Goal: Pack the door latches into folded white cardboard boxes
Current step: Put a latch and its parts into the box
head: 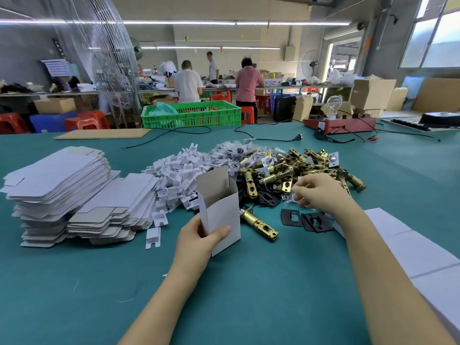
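Note:
My left hand [199, 241] grips a folded white cardboard box [220, 210], held upright with its top flap open. My right hand [321, 191] reaches into the near edge of a heap of brass door latches [293, 170] and pinches a small clear plastic bag [288, 197]. One brass latch [258, 224] lies alone on the green table just right of the box. Two black plates [307, 220] lie beside my right wrist.
Stacks of flat white box blanks [62, 192] stand at the left. A heap of white plastic inserts [179, 173] and small bags [229, 153] lies behind the box. Closed white boxes [410, 250] sit at the right. Cables, a red device [341, 124] and a green crate [191, 114] are farther back.

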{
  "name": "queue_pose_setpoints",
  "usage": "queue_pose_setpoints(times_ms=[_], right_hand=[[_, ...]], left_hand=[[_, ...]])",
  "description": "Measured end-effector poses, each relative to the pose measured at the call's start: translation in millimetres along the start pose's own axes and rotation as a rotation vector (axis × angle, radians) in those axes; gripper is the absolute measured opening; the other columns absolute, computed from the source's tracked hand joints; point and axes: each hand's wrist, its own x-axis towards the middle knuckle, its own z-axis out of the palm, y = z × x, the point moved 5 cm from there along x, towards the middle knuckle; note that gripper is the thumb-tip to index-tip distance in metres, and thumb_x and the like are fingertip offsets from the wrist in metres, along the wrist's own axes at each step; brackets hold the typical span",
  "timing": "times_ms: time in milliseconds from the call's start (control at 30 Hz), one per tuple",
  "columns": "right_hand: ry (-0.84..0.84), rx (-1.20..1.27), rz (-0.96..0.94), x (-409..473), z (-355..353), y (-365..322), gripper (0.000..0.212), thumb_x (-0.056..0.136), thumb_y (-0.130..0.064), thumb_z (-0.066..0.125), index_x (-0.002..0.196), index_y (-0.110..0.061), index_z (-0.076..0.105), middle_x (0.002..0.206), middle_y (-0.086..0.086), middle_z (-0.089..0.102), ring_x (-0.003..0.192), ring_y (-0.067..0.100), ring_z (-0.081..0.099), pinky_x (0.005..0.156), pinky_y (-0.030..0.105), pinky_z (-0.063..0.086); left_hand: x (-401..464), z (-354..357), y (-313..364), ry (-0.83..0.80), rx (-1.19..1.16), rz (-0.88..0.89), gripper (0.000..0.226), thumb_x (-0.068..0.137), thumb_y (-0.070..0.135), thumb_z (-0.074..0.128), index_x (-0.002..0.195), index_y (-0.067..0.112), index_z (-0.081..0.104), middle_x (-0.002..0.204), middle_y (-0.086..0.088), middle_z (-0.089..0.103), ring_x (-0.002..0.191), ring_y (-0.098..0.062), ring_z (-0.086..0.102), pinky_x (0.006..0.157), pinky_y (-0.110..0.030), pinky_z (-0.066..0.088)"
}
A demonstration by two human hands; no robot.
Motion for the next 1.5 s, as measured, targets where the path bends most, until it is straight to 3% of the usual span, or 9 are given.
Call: queue_pose_setpoints(times_ms=[400,533,633,733,1000,1133,1333,1433,1500], right_hand=[[0.253,0.334,0.017,15,31,-13,0.015,0.091,-0.009,0.051,0.089,-0.016,0.064,0.074,0.002,0.068,0.06,0.009,0.062,0.056,0.024,0.047],[0.283,0.103,-0.011,40,39,-11,0.019,0.091,-0.01,0.05,0.103,-0.013,0.064,0.094,0.006,0.069,0.086,0.021,0.064,0.076,0.036,0.053],[0.229,-0.091,-0.073,63,47,-13,0.026,0.094,-0.01,0.048,0.115,-0.011,0.062,0.118,0.009,0.061,0.089,0.022,0.059,0.076,0.03,0.045],[0.127,-0.259,-0.141,80,59,-14,0.031,0.096,-0.011,0.047,0.123,-0.009,0.06,0.133,0.012,0.05,0.112,0.027,0.053,0.089,0.032,0.04],[0.231,-0.532,-0.345,100,78,-44,0.028,0.095,-0.013,0.044,0.117,-0.002,0.057,0.114,0.017,0.058,0.106,0.034,0.05,0.079,0.036,0.04],[0.166,-0.592,-0.437,112,103,-73,0.028,0.095,-0.01,0.042,0.12,-0.004,0.053,0.111,0.017,0.063,0.103,0.033,0.054,0.073,0.035,0.039],[-0.123,-0.536,-0.414,136,155,-88,0.03,0.093,0.001,0.038,0.122,-0.002,0.048,0.131,0.018,0.048,0.107,0.032,0.051,0.083,0.039,0.041],[-0.241,-0.609,-0.42,149,177,-83,0.036,0.098,-0.007,0.042,0.134,-0.004,0.044,0.152,0.015,0.029,0.134,0.028,0.035,0.106,0.046,0.035],[-0.248,-0.728,-0.438,155,186,-80,0.04,0.098,-0.009,0.043,0.138,-0.006,0.039,0.157,0.008,0.021,0.143,0.028,0.024,0.108,0.05,0.032]], left_hand=[[3,-2,-2,-0.011,0.018,-0.005,0.031,0.078,0.017,0.081,0.103,0.032,0.069,0.095,0.016,0.075,0.088,-0.005,0.07,0.081,-0.032,0.055],[4,-1,-3,-0.015,0.003,-0.017,0.029,0.078,0.016,0.081,0.101,0.031,0.07,0.094,0.014,0.075,0.089,-0.008,0.07,0.081,-0.032,0.055],[4,-1,-2,-0.019,0.005,-0.01,0.027,0.079,0.016,0.08,0.099,0.031,0.071,0.093,0.014,0.075,0.088,-0.007,0.07,0.082,-0.032,0.054],[4,-2,-1,-0.018,0.001,-0.01,0.027,0.08,0.016,0.079,0.098,0.032,0.07,0.093,0.016,0.075,0.087,-0.004,0.069,0.081,-0.029,0.053],[3,-2,-1,-0.016,0.006,-0.018,0.026,0.08,0.018,0.079,0.098,0.035,0.069,0.093,0.018,0.074,0.089,-0.002,0.068,0.083,-0.029,0.053],[3,-2,0,-0.016,0.0,-0.018,0.025,0.081,0.018,0.078,0.097,0.036,0.069,0.093,0.018,0.074,0.089,-0.001,0.068,0.082,-0.027,0.053],[4,-1,-2,-0.017,-0.006,-0.019,0.027,0.083,0.015,0.076,0.101,0.034,0.069,0.096,0.017,0.074,0.091,-0.003,0.069,0.082,-0.026,0.053],[5,-1,-2,-0.017,-0.014,-0.009,0.026,0.083,0.015,0.076,0.1,0.032,0.069,0.095,0.016,0.074,0.09,-0.004,0.069,0.081,-0.025,0.053],[5,-1,-3,-0.018,-0.02,-0.011,0.026,0.083,0.015,0.076,0.099,0.033,0.069,0.094,0.016,0.074,0.09,-0.004,0.069,0.081,-0.024,0.054]])
